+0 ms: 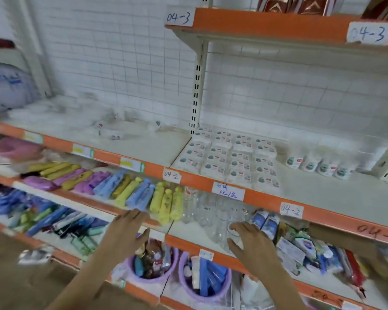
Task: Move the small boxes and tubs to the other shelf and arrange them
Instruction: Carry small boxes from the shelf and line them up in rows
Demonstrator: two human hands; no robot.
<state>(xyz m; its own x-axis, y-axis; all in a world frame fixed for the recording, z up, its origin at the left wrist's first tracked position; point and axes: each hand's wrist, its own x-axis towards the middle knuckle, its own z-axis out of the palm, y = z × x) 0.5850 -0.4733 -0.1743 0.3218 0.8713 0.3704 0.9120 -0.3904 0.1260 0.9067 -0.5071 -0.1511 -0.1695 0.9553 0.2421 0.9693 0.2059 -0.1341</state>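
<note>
Both forearms are bare, with no sleeves, and the left hand [127,229] and right hand [252,241] wear no gloves.

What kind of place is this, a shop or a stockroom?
Most likely a small shop: orange-edged shelves carry handwritten codes such as 04-2, a handwritten price tag sits below neat rows of small boxes, and purple tubs hold mixed goods.

My left hand [130,229] and right hand [251,240] hang spread and empty before the lower shelves, nothing between them and the 04-2 shelf [300,193] above. Its right bay is crowded at the left by a grid of small boxes [231,157], with a row of tubs [318,166] behind — bare board lies in front of the tubs. The left bay is mostly bare; a few blurred boxes [110,130] sit far back.
</note>
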